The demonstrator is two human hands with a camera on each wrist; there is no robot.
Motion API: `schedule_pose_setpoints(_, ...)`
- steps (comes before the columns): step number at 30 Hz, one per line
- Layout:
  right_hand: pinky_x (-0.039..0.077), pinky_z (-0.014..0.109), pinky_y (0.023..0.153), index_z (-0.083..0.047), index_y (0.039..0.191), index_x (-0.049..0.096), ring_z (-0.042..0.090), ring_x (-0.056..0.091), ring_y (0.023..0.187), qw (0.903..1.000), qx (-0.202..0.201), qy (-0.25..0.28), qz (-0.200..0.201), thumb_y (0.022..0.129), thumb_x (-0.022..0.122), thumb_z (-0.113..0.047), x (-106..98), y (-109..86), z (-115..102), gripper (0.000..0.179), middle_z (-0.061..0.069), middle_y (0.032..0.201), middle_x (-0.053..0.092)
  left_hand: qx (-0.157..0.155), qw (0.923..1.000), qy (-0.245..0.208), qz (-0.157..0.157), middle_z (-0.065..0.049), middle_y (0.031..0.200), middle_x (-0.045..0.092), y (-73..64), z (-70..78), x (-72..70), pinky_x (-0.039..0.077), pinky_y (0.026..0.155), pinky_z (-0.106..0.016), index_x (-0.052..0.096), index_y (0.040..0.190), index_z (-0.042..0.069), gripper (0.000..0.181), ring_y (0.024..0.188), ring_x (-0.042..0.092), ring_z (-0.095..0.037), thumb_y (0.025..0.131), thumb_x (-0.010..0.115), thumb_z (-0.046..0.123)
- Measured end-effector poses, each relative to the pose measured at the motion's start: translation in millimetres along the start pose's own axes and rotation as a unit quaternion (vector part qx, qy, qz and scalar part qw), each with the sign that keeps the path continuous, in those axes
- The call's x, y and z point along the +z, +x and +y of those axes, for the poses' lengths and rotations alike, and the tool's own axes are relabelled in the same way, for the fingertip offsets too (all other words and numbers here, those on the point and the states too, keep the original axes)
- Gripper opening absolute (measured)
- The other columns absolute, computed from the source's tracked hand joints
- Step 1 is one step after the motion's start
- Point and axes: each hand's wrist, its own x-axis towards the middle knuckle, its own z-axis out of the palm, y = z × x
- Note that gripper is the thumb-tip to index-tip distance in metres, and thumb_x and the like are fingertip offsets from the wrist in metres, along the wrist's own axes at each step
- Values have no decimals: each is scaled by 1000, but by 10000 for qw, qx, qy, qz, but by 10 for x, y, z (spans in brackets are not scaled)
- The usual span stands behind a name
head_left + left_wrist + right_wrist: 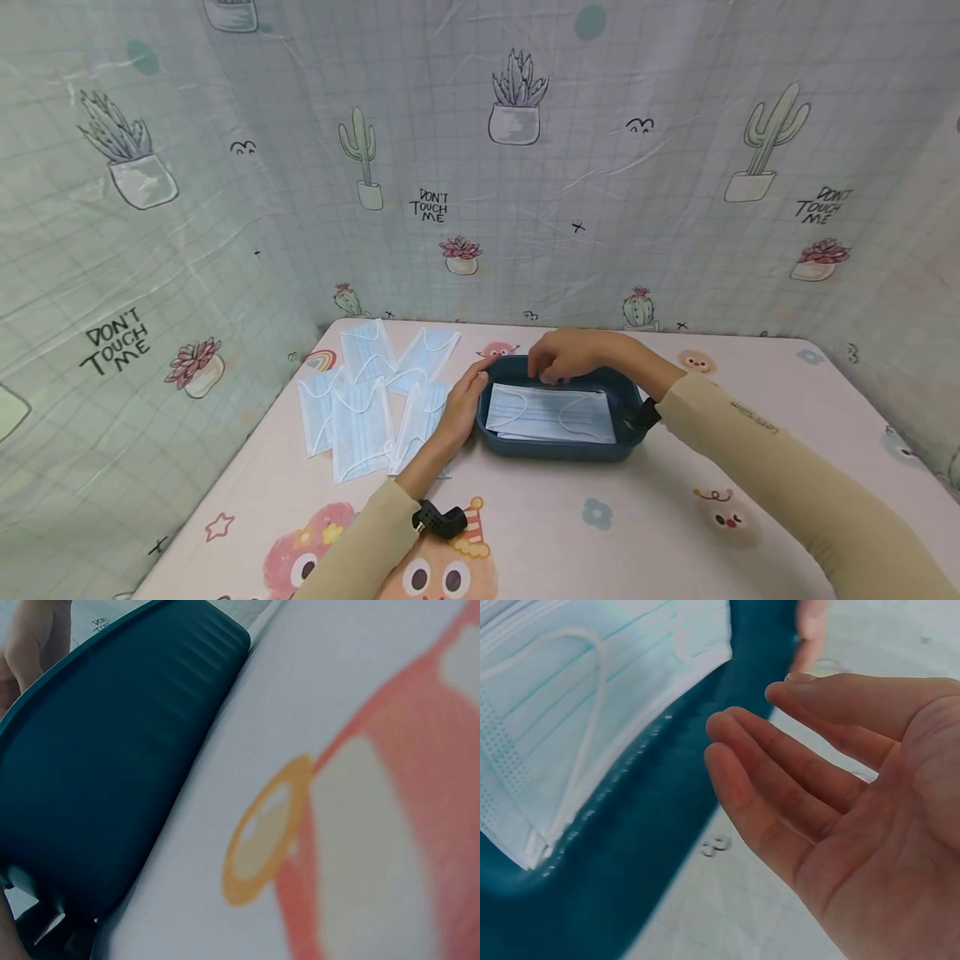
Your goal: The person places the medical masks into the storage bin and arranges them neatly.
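Observation:
A dark blue plastic basket holds a small stack of light blue face masks, with white ear loops lying across the top one. My left hand rests along the basket's left side, fingertips at the rim. Over the far rim hovers my right hand, loosely bent and holding nothing. In the right wrist view, its bare palm and slightly curved fingers show beside the basket wall. The left wrist view is mostly filled by the basket's outer wall.
Several loose face masks lie spread and partly overlapping left of the basket, one partly behind the left forearm. A pink printed cloth covers the table. Behind it hangs a grey-green cactus-print curtain.

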Motion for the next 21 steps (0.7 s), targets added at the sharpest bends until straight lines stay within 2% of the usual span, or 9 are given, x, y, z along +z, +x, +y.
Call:
schedule_pose_setpoints(4,63,32,81,-3,122,70,16,66,90,9988,-131,330,341,99,62,-7,-49,-153,-70,25,16,114,72,-21,10000,31,17,-1,163,45,-7,-10,-4,20,129,-58,51,153,26,44,157,31,-28,111,37,34)
schedule_pose_setpoints(12,64,35,77,-7,120,71,21,71,95,9877,-394,736,1319,100,61,-7,-127,-548,-44,22,9,112,74,63,9999,130,4,1,163,45,16,19,-1,22,130,-55,49,155,22,46,157,32,-25,112,36,33)
schedule_pose_setpoints(16,64,34,76,-7,120,70,24,71,96,9794,-473,878,1756,100,63,-8,-87,-785,3,21,10,112,73,117,9999,80,-10,-1,163,46,24,19,7,21,130,-56,49,155,19,46,157,32,-27,112,36,31)
schedule_pose_setpoints(21,62,30,78,-9,123,68,20,70,93,9690,-476,1066,2178,101,64,-13,22,-1071,117,23,7,112,73,51,10000,36,5,-3,163,45,18,17,10,20,130,-55,50,154,20,45,157,31,-27,113,37,29)
